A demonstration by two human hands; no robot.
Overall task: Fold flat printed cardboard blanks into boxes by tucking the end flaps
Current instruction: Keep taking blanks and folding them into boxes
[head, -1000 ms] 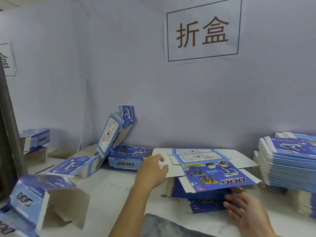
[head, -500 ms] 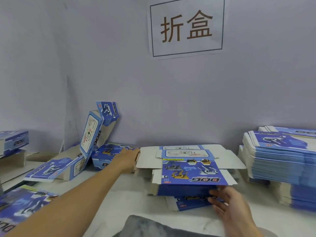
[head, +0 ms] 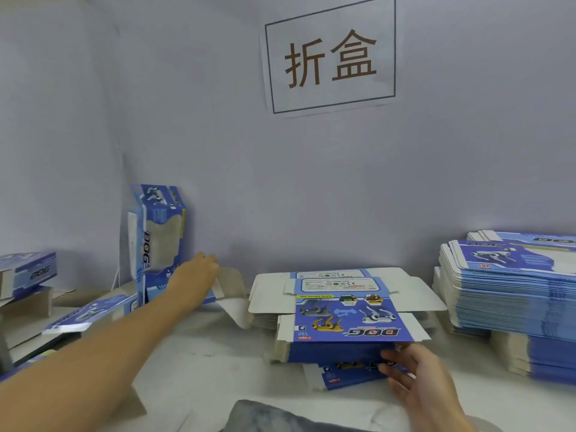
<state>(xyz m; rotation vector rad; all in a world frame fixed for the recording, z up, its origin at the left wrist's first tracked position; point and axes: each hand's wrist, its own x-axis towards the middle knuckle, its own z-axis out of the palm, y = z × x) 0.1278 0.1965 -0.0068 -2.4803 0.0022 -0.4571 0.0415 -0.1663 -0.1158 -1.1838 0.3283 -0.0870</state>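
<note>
A pile of flat blanks (head: 346, 310) is seen in the middle of the white surface (head: 205, 347), close to the grey wall (head: 280, 182). The top blank is blue, with toy dogs and the word DOG printed on it, and its white flaps are spread out to both sides. The right hand (head: 417, 378) is laid at the near edge of this pile, with its fingers (head: 393, 358) spread and a little bent against the blue edge; whether a blank is truly held cannot be told. The left hand (head: 198, 275) is stretched out far to the left, where a blue box (head: 224, 289) with open grey flaps is touched. How the left fingers are placed cannot be told, because they are hidden behind the hand. Just behind that hand, a tall box (head: 157, 235) is stood on its end, with its top flap open, near the wall. More folded boxes (head: 29, 271) are seen lying at the far left. A big stack (head: 511, 291) of flat blanks is piled at the right side, well apart from the left boxes. A white sign (head: 330, 57) with two brown characters is stuck on the wall above the middle pile. A bit of grey cloth (head: 268, 416) is seen at the bottom.
</note>
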